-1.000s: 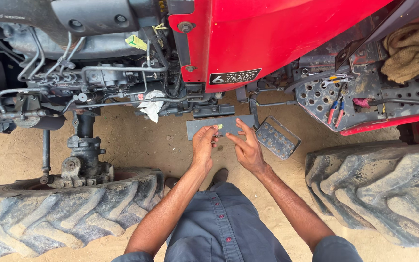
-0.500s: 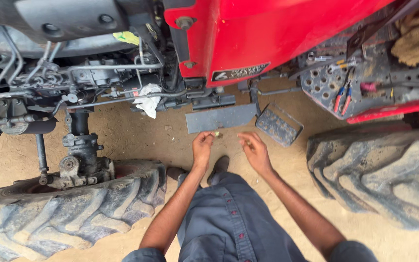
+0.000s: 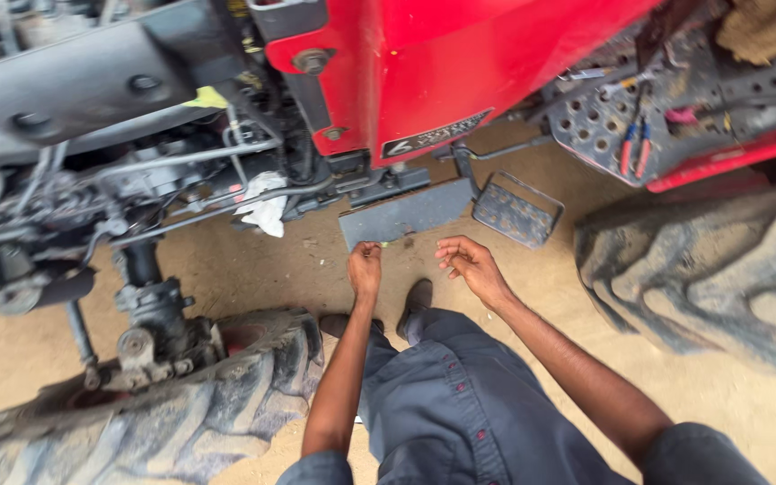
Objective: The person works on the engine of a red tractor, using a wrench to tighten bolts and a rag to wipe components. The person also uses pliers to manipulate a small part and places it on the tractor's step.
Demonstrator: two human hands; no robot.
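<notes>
Two tyres — front [image 3: 172, 404], rear [image 3: 720, 278]; two hands [image 3: 365, 268] [image 3: 469, 265]; one grey plate [image 3: 406, 214]; one pedal [image 3: 515, 211].

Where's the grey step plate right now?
In the head view, the grey step plate hangs under the red body panel, just above the left hand, with the perforated pedal to its right.

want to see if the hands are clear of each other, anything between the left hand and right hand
In the head view the gap between the left hand and right hand is bare: only sandy ground shows, below the flat grey metal step plate.
</notes>
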